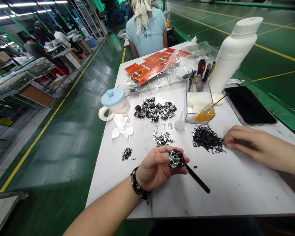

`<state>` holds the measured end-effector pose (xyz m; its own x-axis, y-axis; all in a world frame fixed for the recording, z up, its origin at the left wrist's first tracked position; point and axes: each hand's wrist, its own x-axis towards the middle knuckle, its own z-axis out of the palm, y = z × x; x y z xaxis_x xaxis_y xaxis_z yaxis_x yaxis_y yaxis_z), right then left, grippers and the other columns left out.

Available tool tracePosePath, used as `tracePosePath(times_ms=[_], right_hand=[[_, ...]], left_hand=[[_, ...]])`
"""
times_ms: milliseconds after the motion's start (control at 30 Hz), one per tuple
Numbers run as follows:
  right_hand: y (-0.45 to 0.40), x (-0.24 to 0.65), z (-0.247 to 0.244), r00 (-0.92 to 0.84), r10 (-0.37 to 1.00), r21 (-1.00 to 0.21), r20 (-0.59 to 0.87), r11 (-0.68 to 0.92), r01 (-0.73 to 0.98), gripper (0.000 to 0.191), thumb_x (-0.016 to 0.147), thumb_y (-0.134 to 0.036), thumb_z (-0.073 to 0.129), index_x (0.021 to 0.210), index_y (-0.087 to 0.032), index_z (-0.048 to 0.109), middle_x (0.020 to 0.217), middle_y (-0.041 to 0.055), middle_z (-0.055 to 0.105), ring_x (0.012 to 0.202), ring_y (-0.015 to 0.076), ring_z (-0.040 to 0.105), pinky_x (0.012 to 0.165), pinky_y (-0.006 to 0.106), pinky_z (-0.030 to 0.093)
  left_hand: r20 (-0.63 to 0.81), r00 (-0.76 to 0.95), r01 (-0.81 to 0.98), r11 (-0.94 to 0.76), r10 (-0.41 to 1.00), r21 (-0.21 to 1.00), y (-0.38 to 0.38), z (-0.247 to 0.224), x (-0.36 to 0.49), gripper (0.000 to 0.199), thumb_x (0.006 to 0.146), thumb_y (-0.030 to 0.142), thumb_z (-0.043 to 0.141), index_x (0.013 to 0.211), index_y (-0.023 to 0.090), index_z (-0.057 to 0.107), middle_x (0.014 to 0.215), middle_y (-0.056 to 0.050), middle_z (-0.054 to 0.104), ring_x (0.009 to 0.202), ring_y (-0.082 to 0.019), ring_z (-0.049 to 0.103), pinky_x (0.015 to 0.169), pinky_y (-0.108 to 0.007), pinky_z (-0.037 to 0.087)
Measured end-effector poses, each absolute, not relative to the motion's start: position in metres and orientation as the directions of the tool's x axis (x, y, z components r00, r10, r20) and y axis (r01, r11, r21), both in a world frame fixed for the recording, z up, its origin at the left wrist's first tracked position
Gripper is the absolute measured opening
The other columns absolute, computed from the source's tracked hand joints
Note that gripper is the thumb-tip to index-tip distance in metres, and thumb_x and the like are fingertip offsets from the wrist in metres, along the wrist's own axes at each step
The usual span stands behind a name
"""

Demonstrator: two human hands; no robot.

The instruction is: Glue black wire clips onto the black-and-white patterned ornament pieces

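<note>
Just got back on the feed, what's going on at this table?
A person holds a small silver-and-black metal cluster and a slim black stick in their left hand. Their right hand sits at the edge of a heap of small curved black pieces on a white table. A pile of silver-and-black metal parts lies farther up.
</note>
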<state>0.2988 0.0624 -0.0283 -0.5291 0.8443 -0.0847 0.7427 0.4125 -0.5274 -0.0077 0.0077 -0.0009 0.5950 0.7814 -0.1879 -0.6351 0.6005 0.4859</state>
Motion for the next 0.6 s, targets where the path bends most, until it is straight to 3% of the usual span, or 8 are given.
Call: tracePosePath(times_ms=[167, 400, 500, 600], right_hand=[[0.062, 0.295, -0.030, -0.492, 0.860, -0.510, -0.133, 0.366, 0.778, 0.013, 0.089, -0.031, 0.044, 0.086, -0.023, 0.053, 0.089, 0.0064, 0.057, 0.080, 0.0178, 0.053, 0.071, 0.032, 0.041], [0.067, 0.300, -0.033, -0.387, 0.894, -0.526, -0.224, 0.224, 0.820, 0.020, 0.085, -0.042, 0.047, 0.081, -0.022, 0.052, 0.075, 0.0016, 0.057, 0.063, 0.0151, 0.049, 0.061, 0.030, 0.039], [0.060, 0.295, -0.019, -0.412, 0.899, -0.594, -0.149, 0.251, 0.764, 0.026, 0.085, -0.047, 0.049, 0.079, -0.023, 0.055, 0.075, 0.0005, 0.059, 0.062, 0.0143, 0.051, 0.057, 0.029, 0.039], [0.050, 0.272, 0.005, -0.427, 0.903, -0.729, 0.049, 0.324, 0.602, 0.023, 0.084, -0.046, 0.057, 0.079, -0.024, 0.057, 0.080, 0.0000, 0.061, 0.072, 0.0147, 0.056, 0.060, 0.026, 0.044]], left_hand=[[-0.198, 0.597, -0.622, 0.604, 0.777, 0.497, 0.008, -0.001, -0.007, 0.028, 0.070, 0.027, 0.076, 0.092, 0.011, 0.071, 0.085, -0.008, 0.072, 0.070, -0.014, 0.069, 0.072, -0.025, 0.057], [-0.178, 0.596, -0.629, 0.594, 0.783, 0.503, 0.009, -0.002, -0.009, 0.027, 0.071, 0.026, 0.074, 0.093, 0.010, 0.070, 0.087, -0.009, 0.073, 0.072, -0.015, 0.070, 0.073, -0.025, 0.057], [-0.193, 0.552, -0.640, 0.561, 0.811, 0.525, 0.009, -0.002, -0.008, 0.027, 0.071, 0.024, 0.074, 0.093, 0.009, 0.070, 0.087, -0.009, 0.073, 0.072, -0.015, 0.069, 0.073, -0.025, 0.057], [-0.239, 0.484, -0.643, 0.527, 0.842, 0.556, 0.009, 0.000, -0.004, 0.026, 0.069, 0.022, 0.075, 0.091, 0.009, 0.070, 0.086, -0.009, 0.073, 0.072, -0.015, 0.069, 0.073, -0.026, 0.057]])
